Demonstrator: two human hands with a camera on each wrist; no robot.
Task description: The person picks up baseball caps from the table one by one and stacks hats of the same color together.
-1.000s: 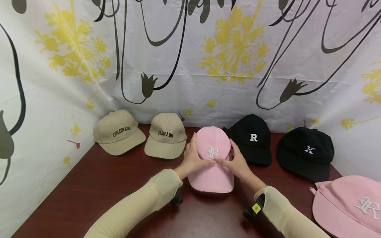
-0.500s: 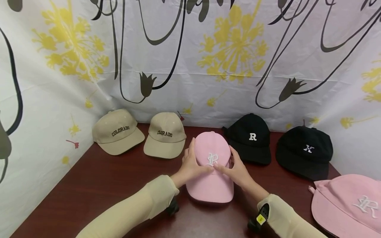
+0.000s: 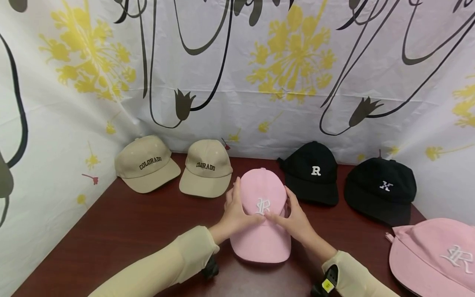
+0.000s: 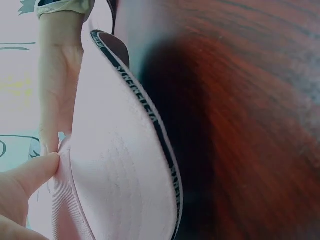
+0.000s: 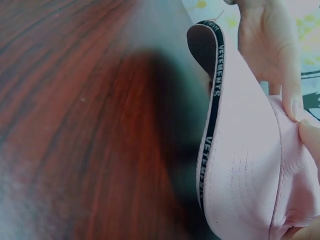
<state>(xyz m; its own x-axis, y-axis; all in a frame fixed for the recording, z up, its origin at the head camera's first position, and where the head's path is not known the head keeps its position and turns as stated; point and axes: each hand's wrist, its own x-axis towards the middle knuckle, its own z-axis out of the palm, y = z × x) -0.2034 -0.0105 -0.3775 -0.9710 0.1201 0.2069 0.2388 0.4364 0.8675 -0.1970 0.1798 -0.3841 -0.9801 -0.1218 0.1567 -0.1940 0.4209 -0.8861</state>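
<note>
A pink baseball cap [image 3: 261, 245] with a white embroidered letter faces me in the middle of the table, its brim toward me. My left hand [image 3: 233, 216] grips the left side of the crown, and my right hand [image 3: 297, 218] the right side. Both thumbs meet at the front, just below the letter. In the left wrist view, the brim [image 4: 117, 145] shows a black lettered tape along its edge, above a dark shadow on the wood. The same brim [image 5: 237, 150] stands apart from the table in the right wrist view. Fingers behind the crown are partly hidden.
Two beige caps, one at the far left [image 3: 147, 165] and another beside it [image 3: 206, 169], stand along the back. Two black caps, one lettered R [image 3: 311, 173] and one farther right [image 3: 380, 192], stand behind. Another pink cap [image 3: 432, 251] lies at right. A patterned cloth [image 3: 259, 82] hangs behind the table [image 3: 122, 239].
Both hands have drawn the pink cap toward me, away from the back row, keeping their grip on its sides. The other caps stay where they were.
</note>
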